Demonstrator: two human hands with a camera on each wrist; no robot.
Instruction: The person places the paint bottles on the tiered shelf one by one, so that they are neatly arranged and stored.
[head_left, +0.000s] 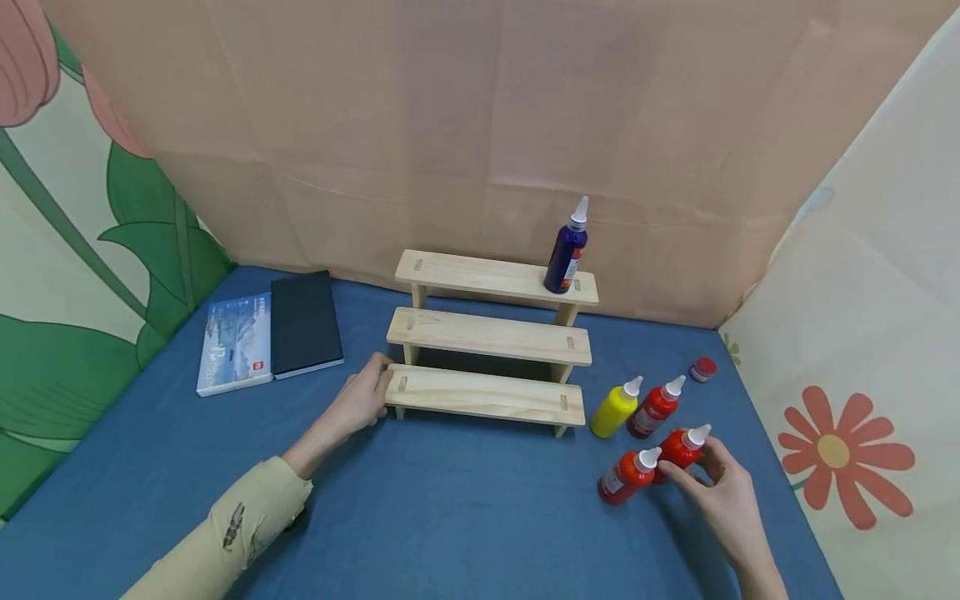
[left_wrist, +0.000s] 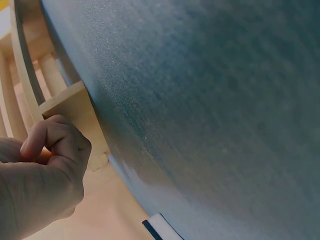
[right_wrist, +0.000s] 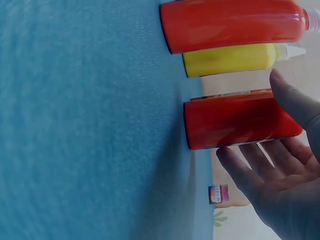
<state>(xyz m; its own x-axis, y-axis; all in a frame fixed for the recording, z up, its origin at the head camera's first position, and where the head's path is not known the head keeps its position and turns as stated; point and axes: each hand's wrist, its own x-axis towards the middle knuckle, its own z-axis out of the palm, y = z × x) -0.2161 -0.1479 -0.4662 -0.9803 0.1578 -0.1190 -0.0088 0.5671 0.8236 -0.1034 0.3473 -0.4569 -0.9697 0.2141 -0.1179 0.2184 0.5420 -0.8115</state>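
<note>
My left hand [head_left: 362, 396] grips the left end of the lowest step of a three-tier wooden display stand [head_left: 487, 394]. In the left wrist view, its curled fingers [left_wrist: 65, 140] are right at the stand's end. On the right, my right hand [head_left: 723, 492] holds a red paint bottle [head_left: 677, 450] with a white nozzle, thumb on one side and fingers on the other. That bottle stands upright, its base close to the cloth in the right wrist view. Beside it are another red bottle [head_left: 622, 478], a yellow bottle [head_left: 613, 414] and a darker red bottle [head_left: 651, 414].
A dark blue paint bottle [head_left: 566, 260] stands at the right end of the top tier. Behind the bottles lies a small red-lidded jar [head_left: 702, 369]. At the back left are a black book [head_left: 306, 323] and a blue-and-white box [head_left: 235, 342]. Blue cloth [head_left: 465, 517] covers the table.
</note>
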